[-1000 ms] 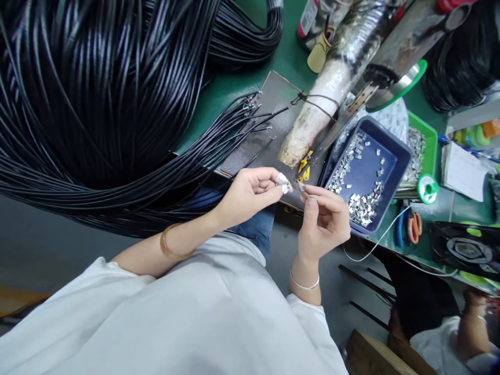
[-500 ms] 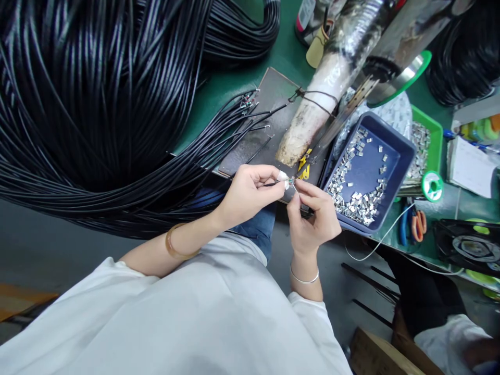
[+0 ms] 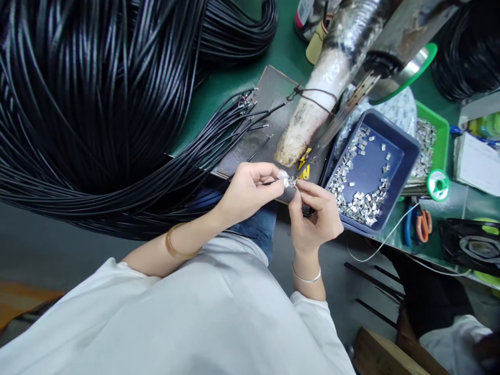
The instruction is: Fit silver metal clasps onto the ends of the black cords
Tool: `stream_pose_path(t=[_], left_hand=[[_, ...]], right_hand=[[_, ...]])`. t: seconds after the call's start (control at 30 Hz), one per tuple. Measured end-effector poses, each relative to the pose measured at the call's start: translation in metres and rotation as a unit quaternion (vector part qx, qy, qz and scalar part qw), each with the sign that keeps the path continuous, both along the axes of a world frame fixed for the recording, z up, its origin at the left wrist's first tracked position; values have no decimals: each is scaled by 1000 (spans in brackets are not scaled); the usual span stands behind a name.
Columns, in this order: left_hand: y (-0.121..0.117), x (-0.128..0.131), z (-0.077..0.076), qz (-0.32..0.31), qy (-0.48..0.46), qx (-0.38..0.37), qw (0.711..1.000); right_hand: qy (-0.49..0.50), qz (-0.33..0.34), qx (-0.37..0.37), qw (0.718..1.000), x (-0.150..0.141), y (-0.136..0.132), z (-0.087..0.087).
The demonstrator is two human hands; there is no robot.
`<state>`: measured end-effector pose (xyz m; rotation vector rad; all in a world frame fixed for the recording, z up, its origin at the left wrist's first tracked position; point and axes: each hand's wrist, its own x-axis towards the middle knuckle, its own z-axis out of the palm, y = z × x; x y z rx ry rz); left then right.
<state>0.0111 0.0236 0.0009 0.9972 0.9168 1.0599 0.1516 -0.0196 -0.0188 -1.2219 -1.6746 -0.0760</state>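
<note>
My left hand (image 3: 255, 188) is closed, pinching the end of a black cable (image 3: 269, 182) between thumb and fingertips. White wrapping covers some of its fingertips. A tiny metal connector (image 3: 291, 182) with thin coloured wires sits at the cable's end, between my two hands. My right hand (image 3: 315, 214) is closed too, its thumb and forefinger pinching a thin silvery solder wire (image 3: 296, 187) beside the connector. The tip of a fixed soldering iron (image 3: 353, 104) slants down to just above the connector; whether they touch I cannot tell.
Large bundles of black cable (image 3: 89, 94) fill the left. A stained white tube (image 3: 308, 109) slants over a dark board (image 3: 269, 112). Right of it stand a blue tray (image 3: 406, 156) of metal shells, a green tray (image 3: 443, 133), a solder spool (image 3: 438, 185) and pliers (image 3: 424, 225).
My fingertips have drawn slightly closer around the connector, and less of the solder wire shows. The view has shifted a little; both hands keep their grip.
</note>
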Motion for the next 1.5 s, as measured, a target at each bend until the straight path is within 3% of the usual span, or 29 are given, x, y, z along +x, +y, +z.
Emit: stream_pose_path(t=[0.6, 0.9, 1.5], left_hand=[[-3, 0, 0, 6, 75, 32, 997], [-4, -4, 1, -15, 58, 42, 997], [-2, -4, 3, -11, 76, 41, 996]], right_hand=[[-22, -20, 8, 1000, -3, 0, 4], [34, -5, -44, 998, -1, -2, 6], [3, -22, -21, 1000, -3, 2, 11]])
